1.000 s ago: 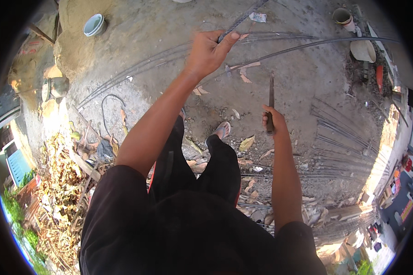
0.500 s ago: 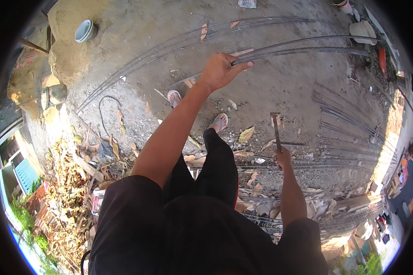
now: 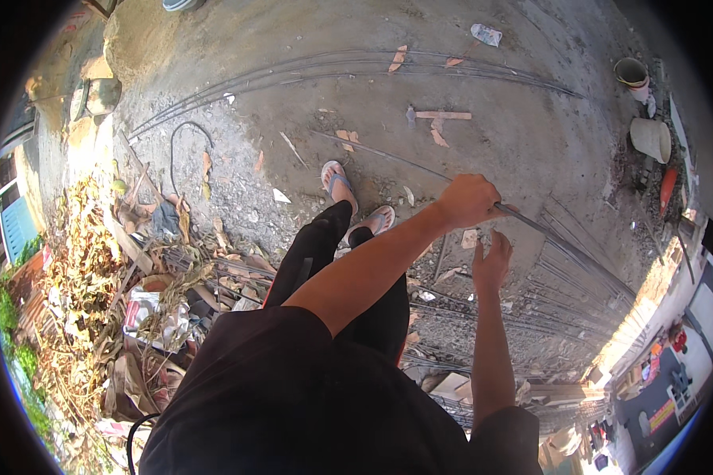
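Note:
My left hand (image 3: pixel 469 201) is closed around a bundle of long, thin dark steel rods (image 3: pixel 564 241). The bundle stretches from my fist toward the lower right, and one rod also sticks out toward the upper left past my feet. Just below the fist is my right hand (image 3: pixel 493 263), its thumb and fingers apart and nothing in it. It is near the rods but does not seem to touch them. A hammer with a wooden handle (image 3: pixel 444 115) lies on the ground beyond my left hand.
More thin rods (image 3: pixel 317 73) curve across the far ground, and others lie at the right. Two buckets stand at the far right, one pale (image 3: pixel 651 140), near an orange object (image 3: pixel 668 190). Dry leaves (image 3: pixel 87 293) and rubble heap up at the left.
My left hand has moved right and nearer with the rods, which now slant down to the right. My right hand has let go of the dark metal bar. My view has turned.

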Action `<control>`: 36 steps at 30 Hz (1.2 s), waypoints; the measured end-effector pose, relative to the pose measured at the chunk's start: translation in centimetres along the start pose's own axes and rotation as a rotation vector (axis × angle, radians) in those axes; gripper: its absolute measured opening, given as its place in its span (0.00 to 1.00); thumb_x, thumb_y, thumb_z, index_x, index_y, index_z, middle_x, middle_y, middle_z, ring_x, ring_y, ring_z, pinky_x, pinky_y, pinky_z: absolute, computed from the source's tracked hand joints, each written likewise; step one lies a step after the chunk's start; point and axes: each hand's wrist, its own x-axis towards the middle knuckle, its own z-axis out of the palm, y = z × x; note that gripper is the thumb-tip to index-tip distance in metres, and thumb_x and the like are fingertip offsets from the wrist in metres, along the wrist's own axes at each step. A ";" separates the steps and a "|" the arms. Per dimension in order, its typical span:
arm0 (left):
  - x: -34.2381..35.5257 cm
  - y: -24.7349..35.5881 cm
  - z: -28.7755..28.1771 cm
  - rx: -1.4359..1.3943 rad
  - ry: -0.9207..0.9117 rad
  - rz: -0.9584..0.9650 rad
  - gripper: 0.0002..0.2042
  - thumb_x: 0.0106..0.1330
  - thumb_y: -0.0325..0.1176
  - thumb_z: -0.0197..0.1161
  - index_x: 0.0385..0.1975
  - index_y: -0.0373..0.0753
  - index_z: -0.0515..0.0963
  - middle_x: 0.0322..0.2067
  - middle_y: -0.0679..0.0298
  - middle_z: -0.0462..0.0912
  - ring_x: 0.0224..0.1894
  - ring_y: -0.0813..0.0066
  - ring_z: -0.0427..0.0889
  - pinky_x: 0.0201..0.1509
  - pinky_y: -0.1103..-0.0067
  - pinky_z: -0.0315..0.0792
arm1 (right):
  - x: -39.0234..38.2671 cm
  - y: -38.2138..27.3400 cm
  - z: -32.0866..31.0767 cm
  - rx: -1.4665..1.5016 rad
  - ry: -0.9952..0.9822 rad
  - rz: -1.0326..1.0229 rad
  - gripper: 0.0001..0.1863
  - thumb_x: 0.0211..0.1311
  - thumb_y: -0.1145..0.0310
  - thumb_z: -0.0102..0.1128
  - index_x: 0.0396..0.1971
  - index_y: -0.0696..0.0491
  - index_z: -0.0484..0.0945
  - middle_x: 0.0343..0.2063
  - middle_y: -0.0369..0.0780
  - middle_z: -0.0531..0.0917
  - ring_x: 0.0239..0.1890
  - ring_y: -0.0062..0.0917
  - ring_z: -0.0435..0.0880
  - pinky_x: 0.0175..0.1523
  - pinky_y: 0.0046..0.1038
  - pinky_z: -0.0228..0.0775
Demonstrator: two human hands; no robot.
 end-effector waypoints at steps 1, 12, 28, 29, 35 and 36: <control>0.7 -0.2 -0.1 0.003 0.023 -0.004 0.19 0.62 0.53 0.72 0.26 0.40 0.89 0.23 0.55 0.85 0.32 0.49 0.86 0.36 0.59 0.79 | 2.5 -1.2 1.0 -0.016 0.060 -0.068 0.26 0.71 0.62 0.63 0.66 0.54 0.73 0.58 0.51 0.79 0.64 0.48 0.75 0.65 0.48 0.71; 7.4 -3.7 -6.9 -0.033 0.130 0.004 0.18 0.63 0.50 0.71 0.25 0.38 0.88 0.22 0.51 0.84 0.31 0.46 0.86 0.37 0.58 0.78 | 20.8 -0.8 9.4 0.842 -0.259 0.938 0.43 0.66 0.38 0.64 0.72 0.50 0.67 0.69 0.51 0.72 0.73 0.36 0.70 0.66 0.50 0.71; 6.1 -9.4 -19.7 -0.204 0.862 -0.210 0.28 0.74 0.48 0.68 0.13 0.38 0.73 0.14 0.76 0.67 0.19 0.85 0.62 0.22 0.77 0.53 | 36.0 -15.2 6.2 1.537 -0.070 0.034 0.32 0.80 0.38 0.46 0.49 0.53 0.84 0.43 0.35 0.84 0.49 0.25 0.79 0.62 0.35 0.65; 5.3 -10.8 -20.0 -0.197 0.853 -0.281 0.28 0.74 0.49 0.68 0.13 0.38 0.73 0.13 0.75 0.67 0.19 0.86 0.62 0.22 0.77 0.53 | 35.6 -15.9 6.4 1.329 -0.016 -0.033 0.33 0.80 0.36 0.45 0.45 0.53 0.84 0.40 0.35 0.82 0.48 0.24 0.78 0.61 0.32 0.66; 1.0 -18.4 -20.1 -0.158 1.044 -0.184 0.31 0.77 0.53 0.64 0.12 0.38 0.73 0.13 0.74 0.67 0.19 0.85 0.63 0.23 0.78 0.53 | 34.5 -21.3 11.3 1.530 -0.105 -0.177 0.33 0.81 0.37 0.41 0.38 0.54 0.80 0.37 0.38 0.84 0.44 0.27 0.83 0.57 0.32 0.72; 0.5 -19.5 -20.1 -0.065 1.144 -0.104 0.31 0.77 0.53 0.63 0.12 0.38 0.74 0.12 0.74 0.68 0.18 0.85 0.63 0.23 0.79 0.53 | 34.5 -21.8 12.8 1.607 -0.090 -0.343 0.34 0.81 0.36 0.39 0.36 0.53 0.79 0.36 0.39 0.85 0.43 0.28 0.84 0.57 0.32 0.73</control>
